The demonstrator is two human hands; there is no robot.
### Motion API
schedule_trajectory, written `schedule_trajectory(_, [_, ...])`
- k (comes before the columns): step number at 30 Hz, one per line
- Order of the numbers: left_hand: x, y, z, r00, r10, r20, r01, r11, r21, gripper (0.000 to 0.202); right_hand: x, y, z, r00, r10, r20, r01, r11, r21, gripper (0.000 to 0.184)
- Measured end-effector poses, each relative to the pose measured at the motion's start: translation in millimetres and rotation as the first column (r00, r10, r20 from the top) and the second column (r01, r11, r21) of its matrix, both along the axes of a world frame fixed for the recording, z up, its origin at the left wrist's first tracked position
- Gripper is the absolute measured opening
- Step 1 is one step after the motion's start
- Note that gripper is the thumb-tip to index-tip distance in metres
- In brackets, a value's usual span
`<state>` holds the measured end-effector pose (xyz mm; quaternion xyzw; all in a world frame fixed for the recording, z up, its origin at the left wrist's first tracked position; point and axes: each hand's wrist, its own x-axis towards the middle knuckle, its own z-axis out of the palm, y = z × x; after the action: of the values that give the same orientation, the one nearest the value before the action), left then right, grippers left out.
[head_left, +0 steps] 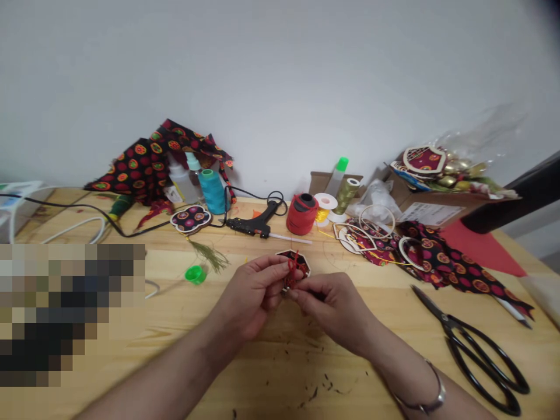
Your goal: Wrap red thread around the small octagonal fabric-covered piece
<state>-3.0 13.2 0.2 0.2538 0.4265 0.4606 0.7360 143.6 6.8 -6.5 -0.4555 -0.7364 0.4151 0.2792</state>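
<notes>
My left hand (258,289) pinches a red cord (294,265) between thumb and fingers, over the middle of the table. From the other side my right hand (330,300) has its thumb and forefinger closed at the lower end of the same cord, by a small shiny piece (285,290) too tiny to name. Just behind the fingertips is an octagonal, pale-rimmed patterned ornament (301,262), partly covered by the hands. Whether the cord is joined to it I cannot tell.
Black-handled scissors (464,344) lie at right. Behind the hands are a glue gun (258,223), a red cord spool (303,214), a teal thread cone (214,192) and a tasselled ornament (191,220). A green cap (195,275) sits at left, an open cardboard box (431,207) at back right.
</notes>
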Motion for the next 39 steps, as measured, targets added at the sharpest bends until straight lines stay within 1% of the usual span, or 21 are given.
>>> schedule_trajectory(3, [0,0,-1.5,0.999,0.003,0.035,-0.003,1.0,0.001,0.007,0,0,1.7,1.0,0.004,0.027,-0.005,0.999,0.031,0.025])
schedule_trajectory(6, [1,1,-1.3,1.0,0.025,0.005,-0.025,1.0,0.019,0.008,0,-3,5.9,0.997,0.013,0.074,-0.02,0.995,0.101,0.024])
schedule_trajectory(8, [2,1,0.3,0.998,0.051,-0.041,-0.05,0.998,0.03,0.009,0,-6,8.6,0.996,-0.059,0.062,0.045,0.978,0.203,0.018])
schedule_trajectory(10, [4,1,2.0,0.994,0.069,-0.088,-0.066,0.997,0.045,0.011,0,-7,10.3,0.987,-0.16,0.007,0.15,0.938,0.313,0.013])
schedule_trajectory(12, [6,0,2.9,0.987,0.08,-0.137,-0.073,0.996,0.057,0.012,0,-7,10.2,0.974,-0.223,-0.031,0.218,0.9,0.376,0.011])
schedule_trajectory(15, [8,-2,2.0,0.979,0.073,-0.192,-0.061,0.996,0.068,0.011,0,-4,8.1,0.97,-0.24,-0.027,0.231,0.891,0.39,0.01])
schedule_trajectory(21, [9,-5,0.5,0.964,0.047,-0.263,-0.026,0.996,0.082,0.009,-3,-4,6.5,0.982,-0.176,-0.074,0.191,0.904,0.383,0.013])
schedule_trajectory(23, [9,-5,1.3,0.958,0.031,-0.287,-0.01,0.997,0.076,0.009,-4,-4,7.8,0.976,-0.185,-0.11,0.211,0.926,0.313,0.012])
schedule_trajectory(24, [9,-4,1.9,0.954,0.022,-0.3,0.0,0.997,0.074,0.009,-4,-4,8.7,0.969,-0.203,-0.142,0.232,0.944,0.234,0.011])
schedule_trajectory(26, [9,-4,3.4,0.945,0.012,-0.328,0.015,0.997,0.081,0.008,-3,-2,10.7,0.936,-0.258,-0.238,0.257,0.966,-0.038,0.009])
schedule_trajectory(27, [9,-3,4.2,0.94,0.009,-0.342,0.024,0.995,0.092,0.007,-1,0,11.6,0.91,-0.288,-0.299,0.23,0.949,-0.214,0.01])
schedule_trajectory(28, [9,-3,5.1,0.934,0.005,-0.358,0.036,0.994,0.107,0.006,1,2,12.4,0.876,-0.319,-0.361,0.17,0.905,-0.389,0.013])
schedule_trajectory(29, [9,-3,5.9,0.927,-0.002,-0.374,0.051,0.991,0.121,0.005,2,4,13.1,0.839,-0.345,-0.42,0.077,0.841,-0.536,0.016])
schedule_trajectory(30, [9,-3,6.5,0.92,-0.008,-0.391,0.064,0.989,0.131,0.005,4,6,13.7,0.803,-0.368,-0.469,-0.018,0.771,-0.636,0.018])
schedule_trajectory(31, [9,-3,7.0,0.914,-0.013,-0.405,0.075,0.988,0.136,0.005,6,8,14.0,0.777,-0.385,-0.499,-0.095,0.711,-0.697,0.019])
schedule_trajectory(32, [9,-3,7.2,0.91,-0.016,-0.415,0.08,0.987,0.137,0.005,6,9,14.2,0.762,-0.393,-0.515,-0.146,0.67,-0.728,0.019])
schedule_trajectory(33, [9,-4,7.1,0.908,-0.014,-0.418,0.076,0.988,0.134,0.005,7,10,14.2,0.758,-0.394,-0.519,-0.161,0.659,-0.735,0.02])
schedule_trajectory(34, [8,-4,6.7,0.91,-0.008,-0.414,0.067,0.989,0.129,0.005,6,9,14.1,0.766,-0.392,-0.51,-0.138,0.675,-0.725,0.021])
schedule_trajectory(36, [8,-4,5.0,0.922,0.008,-0.386,0.043,0.991,0.123,0.005,3,8,13.2,0.801,-0.381,-0.462,-0.009,0.763,-0.646,0.021])
schedule_trajectory(37, [8,-4,4.0,0.928,0.011,-0.373,0.037,0.992,0.123,0.006,2,6,12.6,0.824,-0.37,-0.429,0.068,0.816,-0.573,0.02])
schedule_trajectory(39, [7,-4,2.0,0.93,0.015,-0.367,0.036,0.99,0.133,0.007,-1,2,11.2,0.878,-0.329,-0.346,0.194,0.908,-0.371,0.018])
